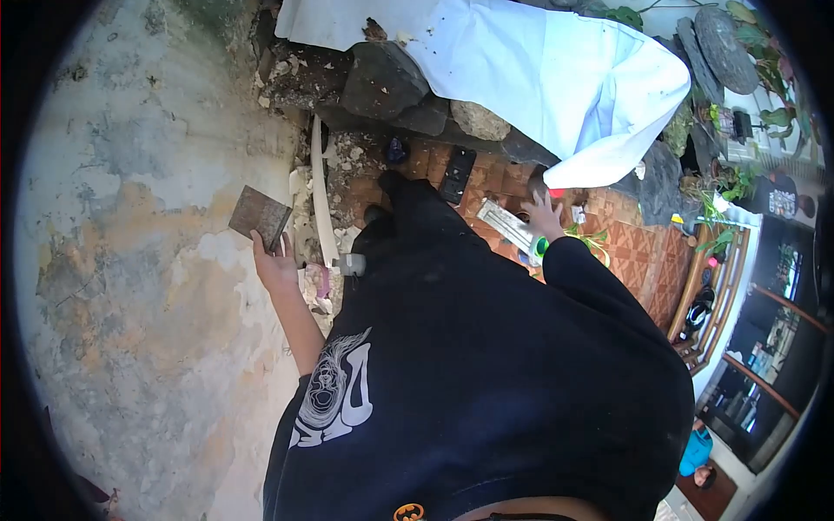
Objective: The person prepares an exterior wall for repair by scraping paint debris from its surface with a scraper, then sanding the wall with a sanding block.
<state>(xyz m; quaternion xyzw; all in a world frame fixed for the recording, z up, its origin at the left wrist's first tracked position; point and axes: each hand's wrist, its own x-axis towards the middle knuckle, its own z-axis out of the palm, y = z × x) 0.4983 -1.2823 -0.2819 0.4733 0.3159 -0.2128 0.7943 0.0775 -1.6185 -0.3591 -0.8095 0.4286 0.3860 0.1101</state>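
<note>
My left hand grips a flat brown square block by its lower edge, right by the peeling wall. The block's broad face is turned up towards me, and a darker narrow side shows on its right. On the other side of my body, my right hand is stretched out with its fingers spread. Near those fingers is a long pale slatted piece, and a round green item sits just below the palm. A small red item shows beyond the fingertips.
A white sheet drapes over dark rocks ahead. Plaster rubble and a pale pipe line the wall's foot. A black phone-like item lies on the brown tiles. At far right a person is beyond a wooden railing.
</note>
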